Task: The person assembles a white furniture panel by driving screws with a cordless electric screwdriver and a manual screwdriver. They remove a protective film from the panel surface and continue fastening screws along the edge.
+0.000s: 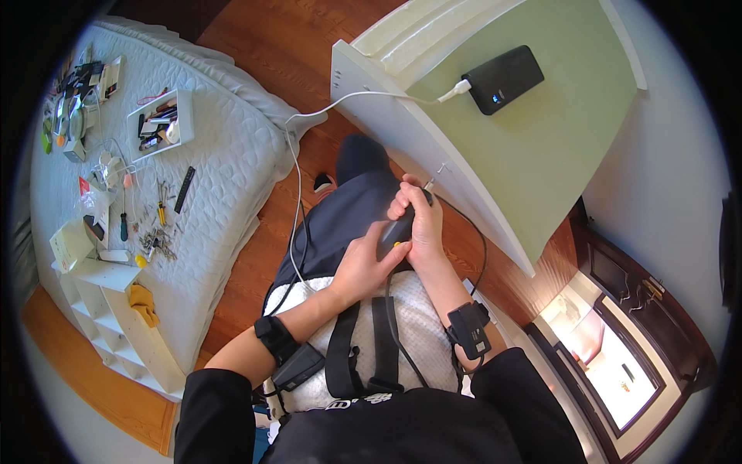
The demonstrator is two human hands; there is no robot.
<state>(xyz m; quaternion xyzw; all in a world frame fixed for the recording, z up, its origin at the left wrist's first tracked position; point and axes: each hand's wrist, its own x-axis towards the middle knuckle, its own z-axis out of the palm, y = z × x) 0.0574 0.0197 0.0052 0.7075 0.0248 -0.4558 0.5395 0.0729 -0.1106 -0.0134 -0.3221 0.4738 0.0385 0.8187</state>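
Note:
In both hands is a dark electric screwdriver [396, 232] with a small yellow part showing near its rear. My right hand [427, 224] wraps round its front, closed. Against its rear end presses my left hand [359, 267], its fingers closed and partly hidden. The metal tip [430, 185] points up toward a small screw-like metal piece [442, 167] on the side of the white panel [417, 139]. Whether tip and metal piece touch, I cannot tell.
On the green board [572, 131] lies a black power bank [505, 80] with a white cable [363, 94] running to my lap. To the left, a quilted bed [224, 155] bears a box of tools [184, 116], several loose screws and screwdrivers, and a white shelf unit [104, 309].

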